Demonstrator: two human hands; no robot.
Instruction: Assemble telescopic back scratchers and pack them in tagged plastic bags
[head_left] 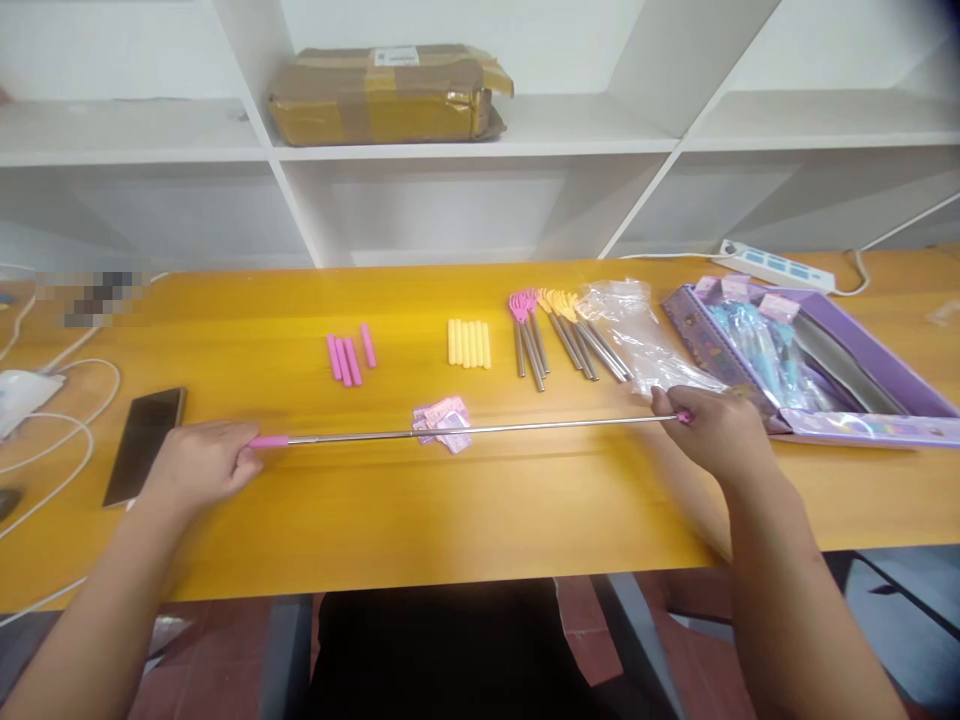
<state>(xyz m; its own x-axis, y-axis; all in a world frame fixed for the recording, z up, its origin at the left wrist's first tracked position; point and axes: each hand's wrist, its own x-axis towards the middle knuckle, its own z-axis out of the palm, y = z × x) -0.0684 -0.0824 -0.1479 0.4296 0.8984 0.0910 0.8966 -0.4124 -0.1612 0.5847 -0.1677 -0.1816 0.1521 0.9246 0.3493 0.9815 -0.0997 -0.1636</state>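
Note:
A telescopic back scratcher (525, 428), its thin metal rod drawn out long, stretches level above the table between my two hands. My left hand (206, 460) is closed around its pink handle. At the other end my right hand (712, 425) grips the pink head, which the fingers mostly hide. Beneath the rod lie several small pink and purple cards (448, 420). Farther back are loose pink handles (345, 360) and a row of yellow handles (469, 344). Right of those lie metal rods with pink heads (529, 335) and others with yellow heads (577, 330).
A crumpled clear plastic bag (630, 325) lies beside a purple box (847, 360) holding blue wrapped items. Behind it is a power strip (780, 265). A phone (144, 445) and white cables (82, 420) are at the left. A taped carton (382, 95) sits on the shelf.

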